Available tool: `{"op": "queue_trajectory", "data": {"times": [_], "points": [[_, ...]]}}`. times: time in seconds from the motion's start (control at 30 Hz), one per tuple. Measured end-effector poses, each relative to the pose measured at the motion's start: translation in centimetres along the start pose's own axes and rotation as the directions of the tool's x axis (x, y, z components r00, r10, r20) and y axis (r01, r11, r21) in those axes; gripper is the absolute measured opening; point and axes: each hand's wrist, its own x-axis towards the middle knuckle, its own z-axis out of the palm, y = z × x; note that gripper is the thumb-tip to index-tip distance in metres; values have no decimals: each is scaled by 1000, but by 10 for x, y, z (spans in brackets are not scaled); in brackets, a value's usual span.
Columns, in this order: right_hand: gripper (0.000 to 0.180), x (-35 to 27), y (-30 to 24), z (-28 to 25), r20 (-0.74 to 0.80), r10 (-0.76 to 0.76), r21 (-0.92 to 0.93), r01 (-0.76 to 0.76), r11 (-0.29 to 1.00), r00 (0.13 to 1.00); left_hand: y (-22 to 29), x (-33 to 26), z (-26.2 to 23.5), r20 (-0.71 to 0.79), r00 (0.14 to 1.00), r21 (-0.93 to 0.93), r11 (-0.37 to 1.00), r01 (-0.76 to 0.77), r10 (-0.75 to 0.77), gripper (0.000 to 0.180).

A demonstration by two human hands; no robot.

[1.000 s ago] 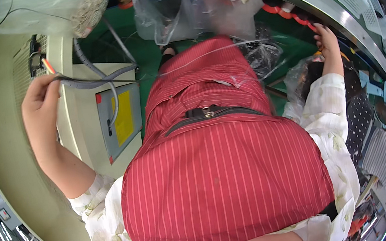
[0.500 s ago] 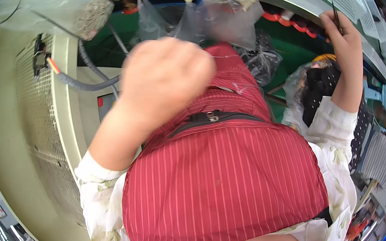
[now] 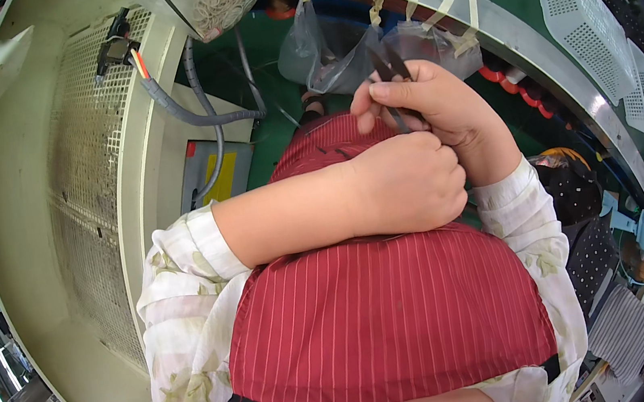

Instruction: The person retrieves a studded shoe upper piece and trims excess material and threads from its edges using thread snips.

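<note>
Now meeting above the lap, both hands, after the left one swinging in close to the camera and the right one reaching out high to the right half a second ago. Nearest, lying across the lap and filling the lower middle: red striped apron [image 3: 386, 314], with floral sleeves on either side. Just above it, curling into a closed fist with knuckles up: left hand [image 3: 405, 182], whatever sits inside hidden. Touching it from behind and the right: right hand [image 3: 428, 110], fingertips pinching a thin dark tool [image 3: 388, 82], its two slim dark prongs sticking up past the fingers; kind of tool too small to tell. Hanging just beyond the tool: clear plastic bags [image 3: 328, 58], taped with pale strips to a curved metal rail [image 3: 528, 35] sweeping from top centre toward the right. Standing to the left: cream machine housing [image 3: 26, 240] with a perforated panel, and a grey corrugated hose [image 3: 188, 113] running down toward a grey box with a yellow label [image 3: 217, 178]. Sitting farther off at upper right: white perforated trays [image 3: 582, 12].
</note>
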Motion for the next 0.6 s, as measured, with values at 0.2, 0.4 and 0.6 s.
{"op": "queue_trajectory", "data": {"times": [0.2, 0.4, 0.6], "points": [[23, -2, -4, -12, -153, -200, -86, 189, 978, 968, -3, -4, 7, -18, 997, -91, 993, 71, -73, 12], [25, -9, -10, -24, -292, -260, -20, 266, 964, 920, -7, -2, 12, 33, 998, -108, 993, 56, -53, 11], [25, -14, -18, -39, -404, -383, 48, 437, 898, 831, -15, 1, 19, 77, 996, -139, 989, 48, -38, 9]]}}
